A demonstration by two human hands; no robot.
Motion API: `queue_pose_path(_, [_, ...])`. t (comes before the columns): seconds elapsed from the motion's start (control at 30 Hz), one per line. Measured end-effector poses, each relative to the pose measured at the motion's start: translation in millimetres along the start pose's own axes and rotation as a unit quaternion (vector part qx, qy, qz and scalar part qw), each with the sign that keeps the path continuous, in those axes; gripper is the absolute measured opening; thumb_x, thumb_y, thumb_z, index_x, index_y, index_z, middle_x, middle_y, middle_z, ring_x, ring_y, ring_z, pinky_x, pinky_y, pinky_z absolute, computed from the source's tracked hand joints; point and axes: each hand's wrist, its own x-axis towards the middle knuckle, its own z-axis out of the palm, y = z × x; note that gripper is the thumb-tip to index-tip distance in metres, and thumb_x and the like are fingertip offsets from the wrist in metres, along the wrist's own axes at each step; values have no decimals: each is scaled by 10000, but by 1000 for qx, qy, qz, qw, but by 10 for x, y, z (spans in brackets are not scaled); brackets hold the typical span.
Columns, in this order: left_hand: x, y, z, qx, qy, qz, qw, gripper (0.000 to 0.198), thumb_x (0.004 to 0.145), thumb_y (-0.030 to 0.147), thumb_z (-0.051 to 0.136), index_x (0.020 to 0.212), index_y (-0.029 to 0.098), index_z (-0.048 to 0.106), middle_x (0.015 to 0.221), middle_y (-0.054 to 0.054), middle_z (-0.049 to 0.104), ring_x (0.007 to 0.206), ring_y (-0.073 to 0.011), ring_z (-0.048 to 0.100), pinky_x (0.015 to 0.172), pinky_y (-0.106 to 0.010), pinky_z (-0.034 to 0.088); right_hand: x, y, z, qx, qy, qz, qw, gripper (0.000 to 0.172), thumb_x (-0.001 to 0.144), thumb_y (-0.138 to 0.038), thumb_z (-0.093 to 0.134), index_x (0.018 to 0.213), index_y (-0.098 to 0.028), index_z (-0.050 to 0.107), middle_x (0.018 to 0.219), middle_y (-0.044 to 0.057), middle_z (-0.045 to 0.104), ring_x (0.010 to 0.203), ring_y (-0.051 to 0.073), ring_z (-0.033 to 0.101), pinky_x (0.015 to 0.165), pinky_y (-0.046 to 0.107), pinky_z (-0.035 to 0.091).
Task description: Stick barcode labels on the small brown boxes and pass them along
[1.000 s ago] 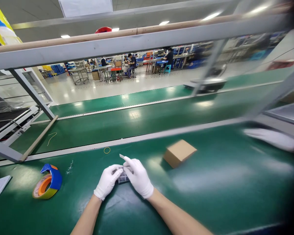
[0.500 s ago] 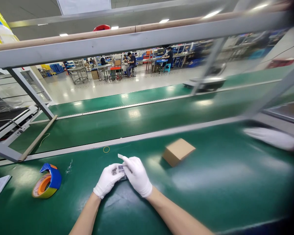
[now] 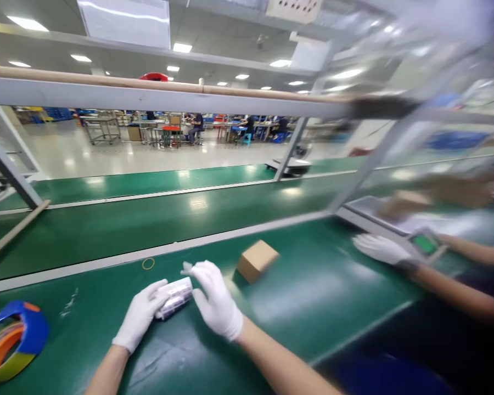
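Note:
Both my hands wear white gloves and meet over the green belt [image 3: 333,291]. My left hand [image 3: 139,315] and my right hand [image 3: 213,299] close on a small pale wrapped pack [image 3: 174,296], one hand at each end. The pack lies low over the belt, tilted. A small white tab sticks up by my right fingertips. A small brown cardboard box [image 3: 256,260] lies on the belt just right of my right hand.
A tape dispenser [image 3: 9,340] with orange and yellow rolls sits at the lower left. A yellow rubber band [image 3: 148,264] lies near the belt's edge rail. At the right, a co-worker's gloved hand [image 3: 381,248] rests by a device with a green screen [image 3: 425,244]. Grey frame bars cross overhead.
The view has swung right and blurred, bringing the co-worker's arms into sight. My hands now hold the pack stretched between them instead of huddled over it.

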Motion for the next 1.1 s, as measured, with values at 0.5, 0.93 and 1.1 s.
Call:
queue_pose_path(0.5, [-7,-72,-226,77,89,-3,993,714,825,676,632,1347,191,671,1318,-98,730,1073,-312,736,950,-424,604,-250,715,-1181,84,8,289,954,961,875,-346,619,1644,-237,53,1601,215,375,1116,236,650,1036,491,536])
queue_pose_path(0.93, [14,-136,-250,10,127,9,992,710,775,622,775,1309,165,683,1366,-113,700,1263,-323,642,1105,-452,506,-498,-785,-815,104,-161,322,927,606,884,-183,565,1472,-289,463,1166,57,655,1089,243,643,1042,436,519])
queue_pose_path(1.1, [4,-103,-241,-32,112,-7,993,730,764,605,802,1330,163,671,1372,-133,695,1254,-327,653,1073,-446,539,-133,-962,-977,134,-269,400,866,301,985,-188,474,1271,-239,551,893,-10,658,827,177,662,819,332,547])
